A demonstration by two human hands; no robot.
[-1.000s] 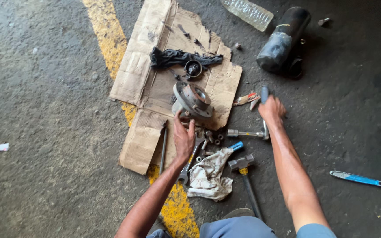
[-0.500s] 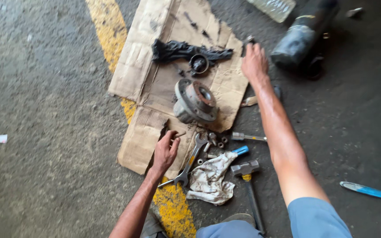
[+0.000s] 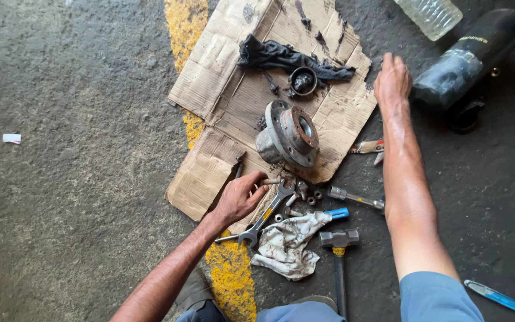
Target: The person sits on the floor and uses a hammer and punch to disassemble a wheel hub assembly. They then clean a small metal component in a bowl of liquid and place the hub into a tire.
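Your left hand (image 3: pixel 241 197) rests at the near edge of the cardboard sheet (image 3: pixel 222 89), its fingers curled around a small metal rod (image 3: pixel 269 181) that pokes out toward the wheel hub (image 3: pixel 290 134). The hub sits tilted on the cardboard just beyond that hand. Right beside your fingers lies an open-ended spanner (image 3: pixel 264 216), with loose bolts (image 3: pixel 303 197) and a dirty white rag (image 3: pixel 287 243) near it on the floor. Your right hand (image 3: pixel 392 77) is stretched far out, palm down, at the right edge of the cardboard, close to a black cylinder (image 3: pixel 471 56); you cannot tell from here whether it grips anything. A black rag (image 3: pixel 281 56) and a greasy ring (image 3: pixel 303 80) lie at the far end of the cardboard, and a hammer (image 3: pixel 339 250) lies close to your knee.
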